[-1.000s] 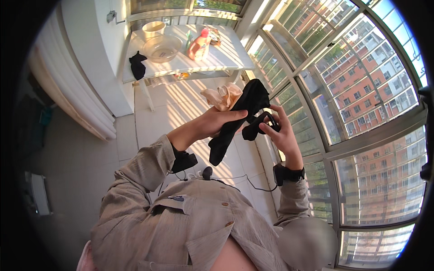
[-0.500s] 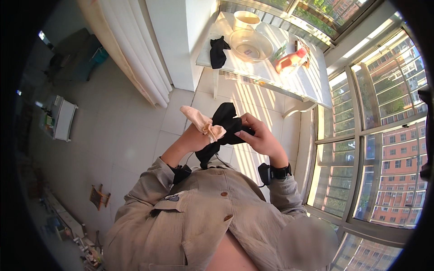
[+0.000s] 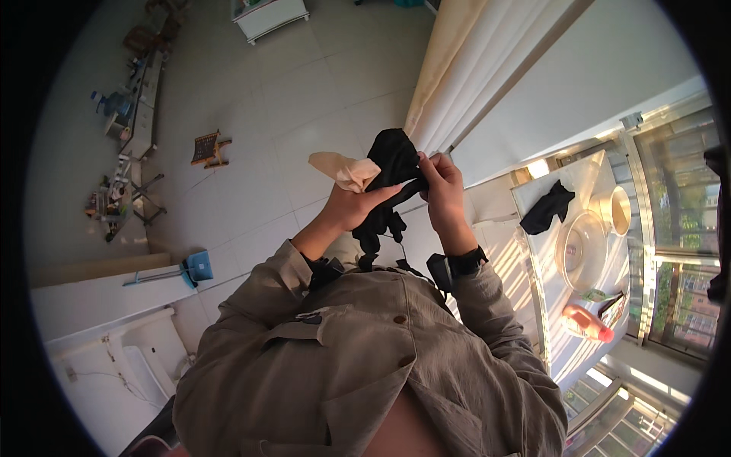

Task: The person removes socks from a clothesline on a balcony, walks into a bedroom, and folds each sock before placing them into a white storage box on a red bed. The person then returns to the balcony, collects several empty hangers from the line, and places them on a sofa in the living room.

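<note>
My left hand [image 3: 345, 209] is closed around a bundle in front of my chest. A soft peach cloth [image 3: 344, 169], sock-like in shape, sticks out beyond its fingers. Black cloth [image 3: 393, 156] lies against that hand too, its upper part puffed out and its limp ends hanging down toward my jacket. My right hand [image 3: 445, 189] pinches the black cloth's right edge between thumb and fingertips. Whether the black cloth is one piece or more, I cannot tell. Another black sock-like cloth [image 3: 547, 208] lies on the white table [image 3: 525, 194] at the right.
On the table stand a clear basin [image 3: 582, 250], a cream tub [image 3: 611, 211] and a bottle with a pink cap [image 3: 586, 323]. A curtain [image 3: 457, 68] hangs ahead. A small folding stool [image 3: 209, 149] and a blue dustpan [image 3: 198, 266] are at the left.
My view has swung left, so the table now appears at the right instead of ahead. Both hands still hold the bundle; the right fingers have moved up along the black cloth's edge.
</note>
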### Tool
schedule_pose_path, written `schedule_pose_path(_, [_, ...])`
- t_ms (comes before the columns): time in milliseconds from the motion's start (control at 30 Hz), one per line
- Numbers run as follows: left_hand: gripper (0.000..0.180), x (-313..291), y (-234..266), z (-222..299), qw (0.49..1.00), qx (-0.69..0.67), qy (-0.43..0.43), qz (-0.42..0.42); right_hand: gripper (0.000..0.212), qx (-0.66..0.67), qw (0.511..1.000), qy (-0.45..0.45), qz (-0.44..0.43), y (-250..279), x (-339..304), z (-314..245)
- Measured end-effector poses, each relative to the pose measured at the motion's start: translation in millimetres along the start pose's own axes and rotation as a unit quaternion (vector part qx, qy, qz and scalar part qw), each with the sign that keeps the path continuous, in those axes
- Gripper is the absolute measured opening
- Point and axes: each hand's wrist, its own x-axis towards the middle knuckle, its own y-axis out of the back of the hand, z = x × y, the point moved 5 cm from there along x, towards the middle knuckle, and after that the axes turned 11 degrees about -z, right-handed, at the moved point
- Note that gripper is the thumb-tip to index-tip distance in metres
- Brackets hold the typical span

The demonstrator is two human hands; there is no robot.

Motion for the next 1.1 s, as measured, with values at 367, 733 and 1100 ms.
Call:
schedule_pose_path(367, [0.016, 182.6, 257.7, -8.2, 0.849, 0.265, -0.117, 0.443, 0.039, -0.006, 0.989, -0.082, -0.119, -219.2, 326.6, -21.7])
schedule_pose_path(733, [0.020, 306.7, 594.3, -9.7, 0.924, 0.166, -0.094, 0.331, 0.017, -0.018, 0.959, -0.059, -0.278, -307.0, 565.6, -136.2])
schedule_pose_path(1100, [0.031, 458.7, 791.7, -4.6, 0.809, 0.476, -0.017, 0.345, 0.022, 0.105, 0.936, 0.003, -0.337, -513.4, 894.0, -94.4])
